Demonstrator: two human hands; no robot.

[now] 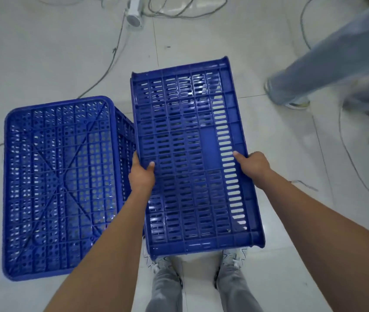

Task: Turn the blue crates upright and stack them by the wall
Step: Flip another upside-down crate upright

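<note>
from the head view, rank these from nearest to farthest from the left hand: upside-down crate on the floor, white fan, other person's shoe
1. upside-down crate, just left of the left hand
2. white fan, top centre
3. other person's shoe, far right

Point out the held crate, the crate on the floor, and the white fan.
Held crate (pixel 192 154): head view, slotted side wall.
Floor crate (pixel 61 185): head view, upturned base.
White fan (pixel 134 18): head view, round head.
</note>
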